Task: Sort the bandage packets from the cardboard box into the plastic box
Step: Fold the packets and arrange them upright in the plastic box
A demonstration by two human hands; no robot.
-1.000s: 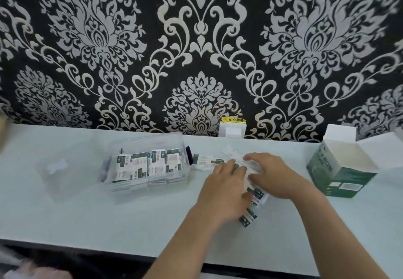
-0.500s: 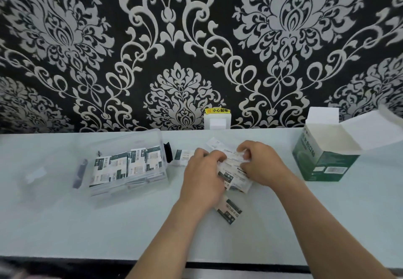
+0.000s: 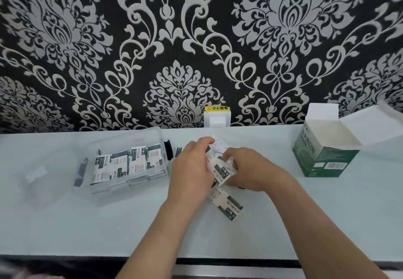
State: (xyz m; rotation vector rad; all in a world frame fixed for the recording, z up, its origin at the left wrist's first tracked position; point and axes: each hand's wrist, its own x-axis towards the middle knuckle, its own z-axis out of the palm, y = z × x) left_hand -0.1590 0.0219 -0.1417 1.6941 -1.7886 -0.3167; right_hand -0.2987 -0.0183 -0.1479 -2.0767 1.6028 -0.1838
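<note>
A small bunch of white-and-green bandage packets point(image 3: 221, 169) sits between my two hands at the table's middle. My left hand point(image 3: 192, 169) curls round its left side and my right hand point(image 3: 250, 169) pinches its right side. One loose packet point(image 3: 229, 205) lies flat on the table just in front of my hands. The clear plastic box point(image 3: 128, 141) stands to the left with several packets point(image 3: 128, 165) lined up inside. The green cardboard box point(image 3: 325, 158) stands open at the right and looks empty from here.
The clear lid point(image 3: 35, 174) of the plastic box lies at the far left. A white wall socket point(image 3: 217, 118) with a yellow warning label sits at the table's back edge. The patterned wall rises right behind the table point(image 3: 87, 224).
My hands have drawn the packets together and lifted their near ends off the table. One packet stays behind on the table in front. The camera has shifted right and tilted.
</note>
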